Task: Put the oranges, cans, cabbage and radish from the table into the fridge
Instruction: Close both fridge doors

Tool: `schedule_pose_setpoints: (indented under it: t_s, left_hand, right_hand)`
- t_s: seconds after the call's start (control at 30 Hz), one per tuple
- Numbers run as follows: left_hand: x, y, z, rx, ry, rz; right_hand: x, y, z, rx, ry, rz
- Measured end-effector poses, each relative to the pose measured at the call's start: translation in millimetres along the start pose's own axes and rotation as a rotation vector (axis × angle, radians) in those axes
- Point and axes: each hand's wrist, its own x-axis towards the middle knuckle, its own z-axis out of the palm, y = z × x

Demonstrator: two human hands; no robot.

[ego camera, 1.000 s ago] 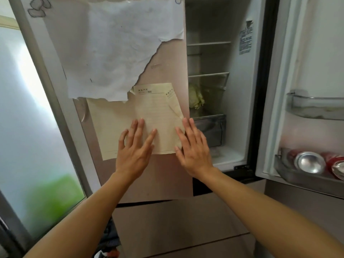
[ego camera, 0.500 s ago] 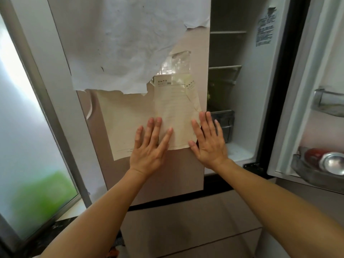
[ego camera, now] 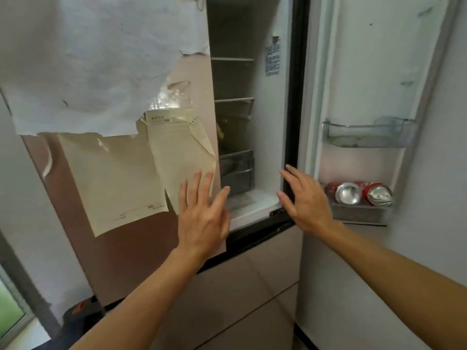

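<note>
**Both hands open and empty at the fridge mouth**

The left hand [ego camera: 202,213] is spread wide, fingers straight and fanned, palm turned to the left door [ego camera: 141,248]. It holds nothing. Its fingertips lie over the lower corner of a yellow paper [ego camera: 182,157] stuck near that door's free edge; whether palm or fingers press on it cannot be told. The right hand [ego camera: 307,200] is also flat and empty, fingers straight and close together, pointing up and left. Its fingertips are at the black seal [ego camera: 294,109] on the right side of the opening, touching it or just short of it.

Between the two hands lies the open lower part of the fridge [ego camera: 267,127], its white floor bare in front of a clear drawer [ego camera: 236,170]. The left door stands part-way across the opening, and its edge hides the left of the shelves [ego camera: 232,59]. A pale green sliver shows just behind that edge above the drawer, too hidden to name. The right door [ego camera: 379,72] is swung wide.

The cans [ego camera: 358,193], red, lie on their sides in the right door's lower bin [ego camera: 358,214], just right of the right hand. The upper bin [ego camera: 369,135] hangs above them.

Both forearms reach up from the bottom of the view, the left from bottom centre, the right from the lower right corner, wrists nearly straight. A torn white paper [ego camera: 101,64] covers the upper left door.
</note>
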Motion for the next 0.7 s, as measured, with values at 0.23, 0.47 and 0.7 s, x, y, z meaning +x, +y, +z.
schedule_pose_setpoints:
  t_s: [0.23,0.47,0.7]
  left_hand:
    - [27.0,134.0,36.4,-0.444,-0.249,0.143]
    - [77.1,255.6,88.7,-0.474,-0.305,0.211]
    - [116.6,317.5,143.2,-0.237,-0.479,0.147]
  right_hand:
    - [-26.9,99.1,-87.6,-0.004,0.185,0.336]
    - [-37.9,217.7,-113.0,0.109,0.236,0.698]
    - [-31.5,286.1,-77.9,0.336,0.039,0.822]
